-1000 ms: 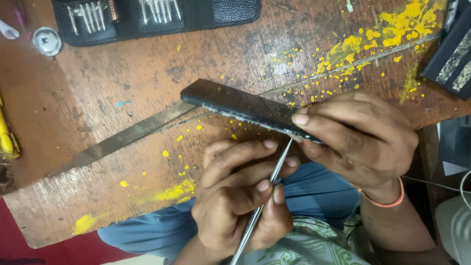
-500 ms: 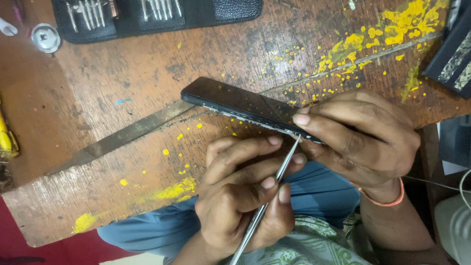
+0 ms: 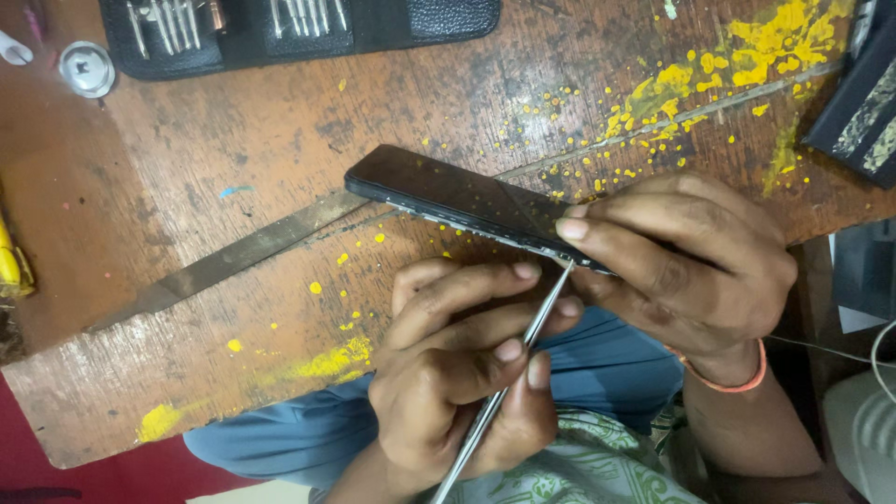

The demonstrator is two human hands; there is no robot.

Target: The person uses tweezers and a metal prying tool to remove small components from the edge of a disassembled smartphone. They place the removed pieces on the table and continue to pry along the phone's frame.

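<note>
A black smartphone (image 3: pixel 448 191) is tipped on its long edge on the worn wooden table (image 3: pixel 233 140), screen facing away from me. My right hand (image 3: pixel 691 271), with an orange band on the wrist, grips the phone's right end. My left hand (image 3: pixel 448 373) holds a thin metal pry tool (image 3: pixel 551 299) like a pen. The tool's tip touches the phone's lower edge just beside my right index finger.
A black case of small screwdriver bits (image 3: pixel 392 23) lies open at the table's far edge, with a round metal piece (image 3: pixel 86 67) to its left. A flat metal strip (image 3: pixel 252 247) runs diagonally across the wood. Yellow paint splatters mark the table. A dark box (image 3: pixel 863 93) sits at right.
The tool tip stays against the phone's edge while my left hand shifts slightly. My right hand keeps its hold on the phone.
</note>
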